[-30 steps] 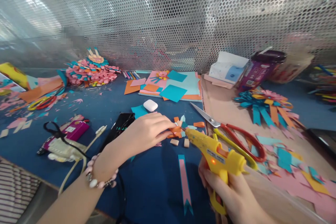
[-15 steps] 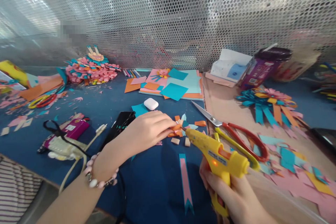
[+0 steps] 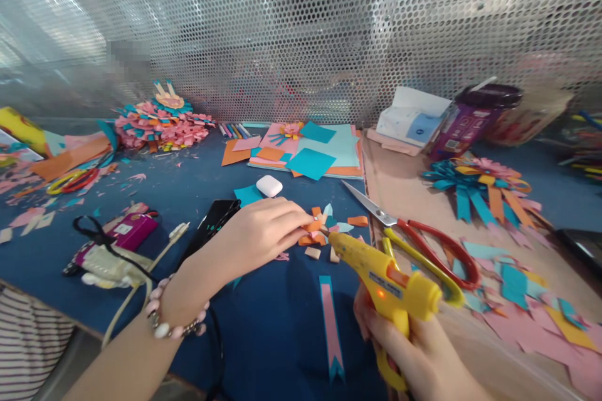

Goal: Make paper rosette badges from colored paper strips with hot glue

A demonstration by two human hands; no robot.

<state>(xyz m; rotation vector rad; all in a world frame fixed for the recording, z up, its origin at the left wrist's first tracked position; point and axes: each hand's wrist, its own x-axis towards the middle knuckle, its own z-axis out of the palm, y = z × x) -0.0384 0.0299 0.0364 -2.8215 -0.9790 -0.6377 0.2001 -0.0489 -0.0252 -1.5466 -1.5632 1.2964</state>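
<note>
"Where is the left hand (image 3: 263,229)?"

"It reaches in over the dark blue tabletop (image 3: 277,326), a pink and white bead bracelet (image 3: 162,330) around its wrist. Its fingers lie close together, and the tips pinch a small orange paper strip (image 3: 316,225)."

"Where is that strip, exactly?"

"Near the middle of the table, at a cluster of orange and teal paper pieces (image 3: 332,222). Two small tan squares (image 3: 313,252) lie just on the near side."

"And the right hand (image 3: 407,344)?"

"Its fingers curl around the handle of a yellow plastic glue gun (image 3: 380,269), which has an orange light glowing on its side. The nozzle points at the strip, close beside the left fingertips; I cannot tell whether it touches the paper."

"What lies around them?"

"Nearer the person, a long teal and pink paper ribbon (image 3: 332,329) with a notched end lies flat. Right of the cluster are metal scissors (image 3: 376,212) with a red handle. A rounded white plastic case (image 3: 269,186) sits just beyond the left hand, and a black rectangular device (image 3: 211,219) with lit digits is partly hidden by that hand."

"And at the back?"

"A perforated metal screen (image 3: 301,31)."
</note>
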